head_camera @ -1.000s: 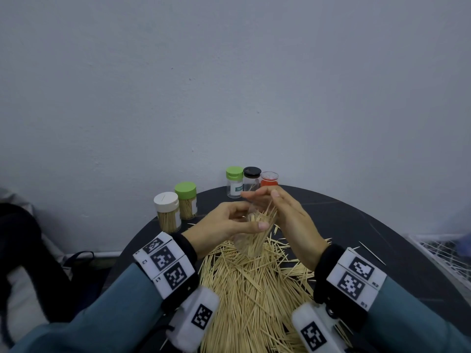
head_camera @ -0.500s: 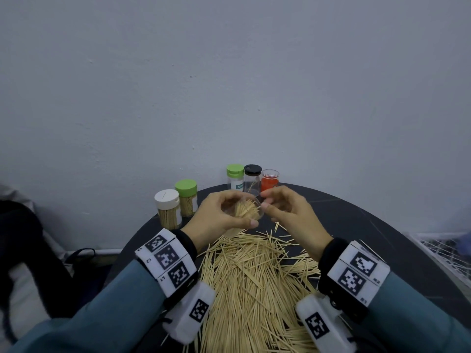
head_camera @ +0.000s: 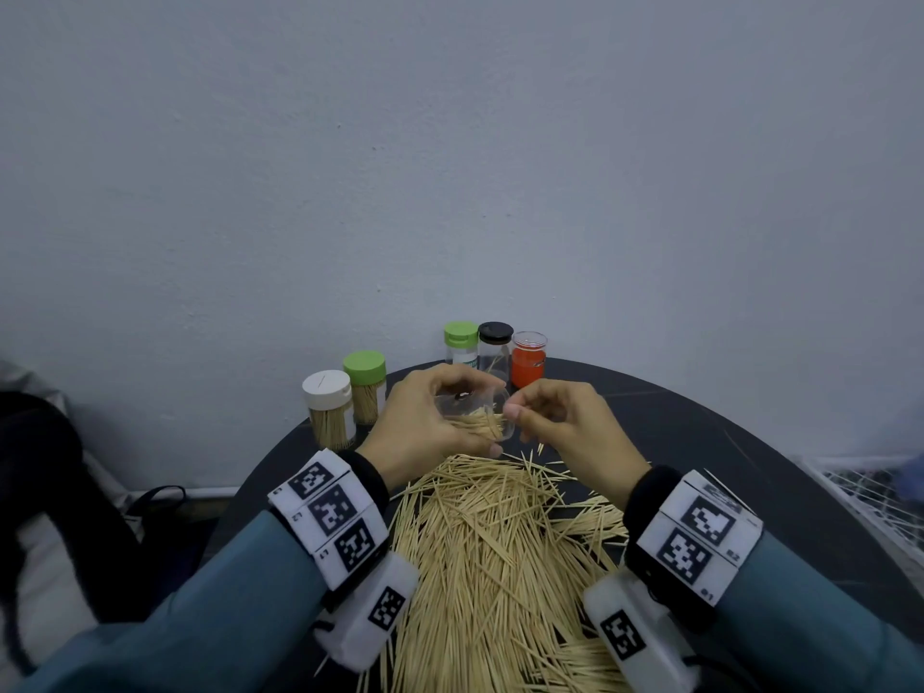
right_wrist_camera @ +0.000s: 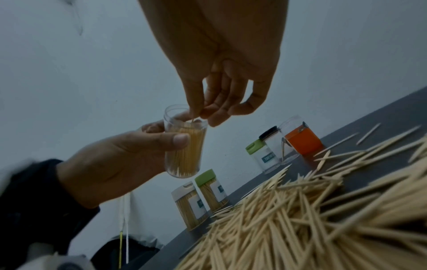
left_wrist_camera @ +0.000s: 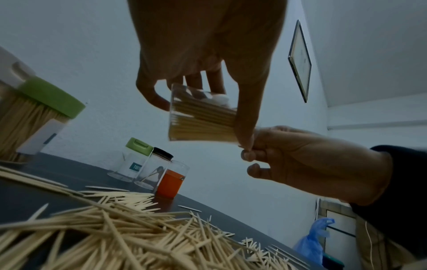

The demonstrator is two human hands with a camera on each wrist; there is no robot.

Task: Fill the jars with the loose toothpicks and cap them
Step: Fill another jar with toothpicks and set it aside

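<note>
Left hand [head_camera: 425, 427] wrapped around a clear jar [right_wrist_camera: 184, 146], thumb across its front and fingers behind, holding it raised above the table [head_camera: 700, 442] and tipped with its open mouth toward the right hand [head_camera: 565, 432]. The jar is partly filled with toothpicks lying lengthwise (uncapped). The right hand's thumb and fingertips [right_wrist_camera: 208, 113] are pinched together at the jar's mouth; a thin toothpick seems to be held between them, though the view is blurred there. Directly below both hands lies a large heap of loose toothpicks [head_camera: 500, 567], spread over the dark round table. Beyond the left hand stand two full, capped jars, one with a white lid [head_camera: 327, 392] and one with a green lid [head_camera: 365, 367]. Behind the hands, near the wall, stand a green-lidded jar [head_camera: 461, 342], a black-lidded jar [head_camera: 495, 345] and an orange jar [head_camera: 528, 360].
</note>
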